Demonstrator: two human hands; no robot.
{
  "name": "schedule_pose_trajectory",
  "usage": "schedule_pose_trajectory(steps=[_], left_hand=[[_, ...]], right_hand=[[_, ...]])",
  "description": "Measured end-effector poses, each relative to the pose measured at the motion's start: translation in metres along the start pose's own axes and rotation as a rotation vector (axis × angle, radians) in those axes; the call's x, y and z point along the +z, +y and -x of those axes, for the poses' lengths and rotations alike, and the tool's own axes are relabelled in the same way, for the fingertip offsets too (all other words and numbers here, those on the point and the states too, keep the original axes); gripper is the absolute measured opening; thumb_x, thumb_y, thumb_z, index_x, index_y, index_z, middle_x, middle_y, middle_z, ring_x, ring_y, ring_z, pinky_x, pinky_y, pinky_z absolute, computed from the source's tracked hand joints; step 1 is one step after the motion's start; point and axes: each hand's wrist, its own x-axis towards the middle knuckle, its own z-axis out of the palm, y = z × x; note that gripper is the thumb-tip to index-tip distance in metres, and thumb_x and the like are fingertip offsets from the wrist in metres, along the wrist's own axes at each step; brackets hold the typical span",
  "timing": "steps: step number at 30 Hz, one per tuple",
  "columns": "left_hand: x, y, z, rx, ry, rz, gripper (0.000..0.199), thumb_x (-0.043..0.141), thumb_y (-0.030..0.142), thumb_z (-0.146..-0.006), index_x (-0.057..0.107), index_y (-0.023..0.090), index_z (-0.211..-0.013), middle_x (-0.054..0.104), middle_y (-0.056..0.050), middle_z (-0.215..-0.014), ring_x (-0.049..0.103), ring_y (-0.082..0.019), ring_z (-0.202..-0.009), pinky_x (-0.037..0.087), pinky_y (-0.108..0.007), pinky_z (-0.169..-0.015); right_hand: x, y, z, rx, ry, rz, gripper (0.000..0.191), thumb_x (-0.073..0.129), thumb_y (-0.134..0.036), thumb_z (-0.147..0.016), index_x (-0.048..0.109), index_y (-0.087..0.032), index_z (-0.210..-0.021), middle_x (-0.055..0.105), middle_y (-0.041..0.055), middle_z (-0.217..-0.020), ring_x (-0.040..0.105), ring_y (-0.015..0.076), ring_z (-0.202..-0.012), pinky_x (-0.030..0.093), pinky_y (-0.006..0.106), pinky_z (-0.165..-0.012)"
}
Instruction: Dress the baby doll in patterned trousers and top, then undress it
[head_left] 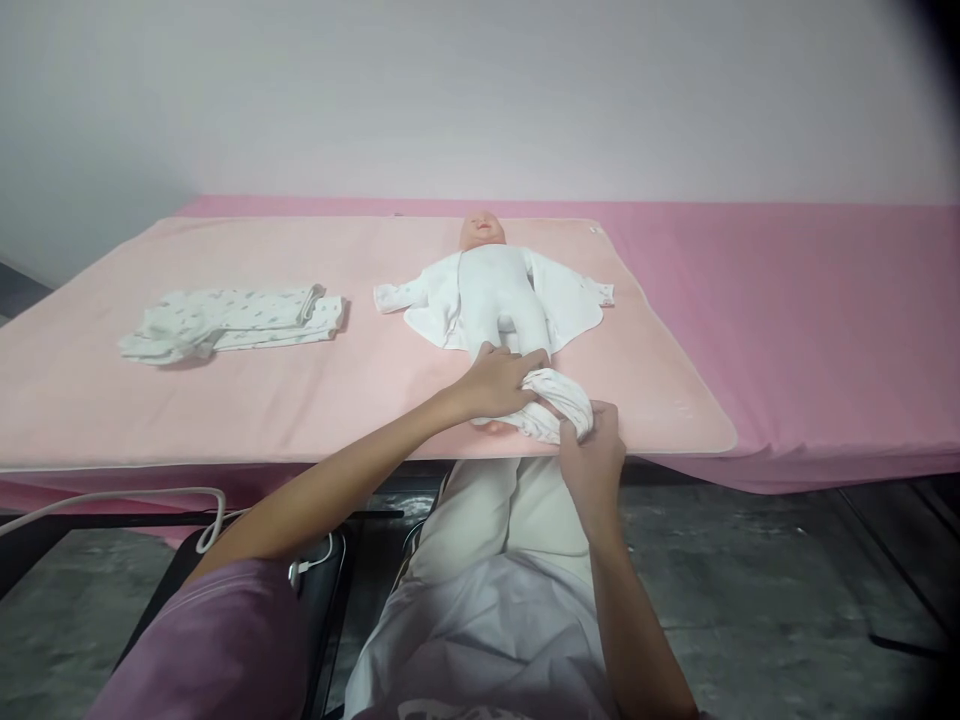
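Note:
A baby doll (495, 285) lies on its back, its head away from me and its legs toward me. Its body is white cloth, and an open white baby jacket (574, 295) is spread under it with both sleeves out to the sides. At the doll's lower legs is a bunched white baby garment (566, 400) with a faint print. My left hand (499, 382) lies across the legs and grips the garment's near-left part. The fingers of my right hand (594, 440) are closed on its right edge. A bit of the doll's foot (495, 426) shows below my left hand.
Folded white printed baby clothes (247, 320) lie on the left of the pale pink mat (360, 400). A darker pink sheet (810, 330) covers the table beneath it. A white cable (172, 492) hangs at the front left, by a black seat (322, 600). Behind stands a pale wall.

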Motion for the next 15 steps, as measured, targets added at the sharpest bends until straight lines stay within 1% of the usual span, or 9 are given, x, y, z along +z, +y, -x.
schedule_pose_trajectory(steps=[4, 6, 8, 9, 10, 12, 13, 14, 15], left_hand=[[-0.007, -0.007, 0.003, 0.000, 0.026, 0.195, 0.024, 0.058, 0.038, -0.098, 0.060, 0.025, -0.119, 0.076, -0.003, -0.106, 0.069, -0.034, -0.113, 0.040, -0.053, -0.115], [-0.012, -0.012, 0.005, -0.004, 0.036, 0.368, 0.025, 0.058, 0.036, -0.096, 0.061, 0.025, -0.118, 0.076, -0.002, -0.110, 0.070, -0.030, -0.112, 0.047, -0.048, -0.111], [-0.016, -0.018, 0.006, 0.002, 0.053, 0.534, 0.028, 0.059, 0.034, -0.093, 0.062, 0.024, -0.119, 0.075, -0.002, -0.116, 0.070, -0.027, -0.112, 0.053, -0.042, -0.103], [-0.017, -0.020, 0.007, 0.013, 0.064, 0.587, 0.029, 0.061, 0.033, -0.091, 0.063, 0.023, -0.119, 0.074, -0.003, -0.117, 0.070, -0.026, -0.111, 0.055, -0.039, -0.100], [-0.018, -0.023, 0.008, 0.028, 0.071, 0.612, 0.030, 0.064, 0.033, -0.090, 0.064, 0.022, -0.118, 0.074, -0.004, -0.117, 0.070, -0.026, -0.110, 0.056, -0.038, -0.097], [-0.021, -0.028, 0.012, 0.056, 0.070, 0.598, 0.031, 0.068, 0.033, -0.089, 0.065, 0.020, -0.118, 0.074, -0.005, -0.115, 0.070, -0.025, -0.106, 0.057, -0.037, -0.094], [-0.022, -0.030, 0.014, 0.070, 0.068, 0.576, 0.032, 0.069, 0.033, -0.090, 0.066, 0.020, -0.119, 0.075, -0.006, -0.116, 0.071, -0.026, -0.106, 0.057, -0.037, -0.093], [-0.024, -0.033, 0.017, 0.090, 0.065, 0.551, 0.034, 0.070, 0.034, -0.092, 0.067, 0.020, -0.123, 0.076, -0.007, -0.119, 0.072, -0.026, -0.108, 0.057, -0.037, -0.094], [-0.027, -0.035, 0.021, 0.119, 0.063, 0.524, 0.037, 0.070, 0.036, -0.095, 0.067, 0.021, -0.128, 0.077, -0.008, -0.125, 0.072, -0.028, -0.114, 0.057, -0.038, -0.097]], right_hand=[[0.000, 0.004, -0.022, -0.044, -0.180, -0.213, 0.030, 0.066, -0.043, -0.095, 0.061, -0.024, -0.117, 0.074, 0.0079, -0.113, 0.070, 0.0272, -0.105, 0.058, 0.037, -0.091], [0.002, 0.002, -0.034, -0.058, -0.336, -0.235, 0.035, 0.072, -0.049, -0.095, 0.061, -0.024, -0.117, 0.073, 0.0063, -0.109, 0.068, 0.0266, -0.101, 0.057, 0.036, -0.088], [0.004, -0.002, -0.045, -0.080, -0.479, -0.240, 0.039, 0.076, -0.054, -0.094, 0.062, -0.025, -0.116, 0.073, 0.0053, -0.107, 0.066, 0.0262, -0.097, 0.057, 0.036, -0.085], [0.005, -0.005, -0.051, -0.098, -0.510, -0.238, 0.040, 0.077, -0.055, -0.094, 0.062, -0.025, -0.115, 0.073, 0.0051, -0.107, 0.066, 0.0260, -0.097, 0.056, 0.036, -0.085], [0.005, -0.008, -0.056, -0.120, -0.504, -0.229, 0.039, 0.077, -0.055, -0.094, 0.062, -0.025, -0.114, 0.072, 0.0046, -0.106, 0.065, 0.0257, -0.097, 0.056, 0.035, -0.086], [0.002, -0.015, -0.069, -0.166, -0.466, -0.192, 0.038, 0.079, -0.053, -0.092, 0.064, -0.024, -0.112, 0.072, 0.0035, -0.105, 0.064, 0.0248, -0.097, 0.055, 0.035, -0.089], [-0.001, -0.018, -0.076, -0.187, -0.471, -0.180, 0.038, 0.080, -0.052, -0.092, 0.065, -0.023, -0.111, 0.072, 0.0030, -0.104, 0.064, 0.0245, -0.097, 0.054, 0.035, -0.090], [-0.005, -0.021, -0.084, -0.204, -0.513, -0.179, 0.037, 0.081, -0.052, -0.092, 0.067, -0.023, -0.111, 0.073, 0.0028, -0.105, 0.064, 0.0246, -0.099, 0.055, 0.035, -0.092], [-0.009, -0.024, -0.093, -0.210, -0.594, -0.196, 0.038, 0.083, -0.053, -0.091, 0.069, -0.023, -0.111, 0.075, 0.0029, -0.107, 0.066, 0.0252, -0.102, 0.055, 0.036, -0.095]])
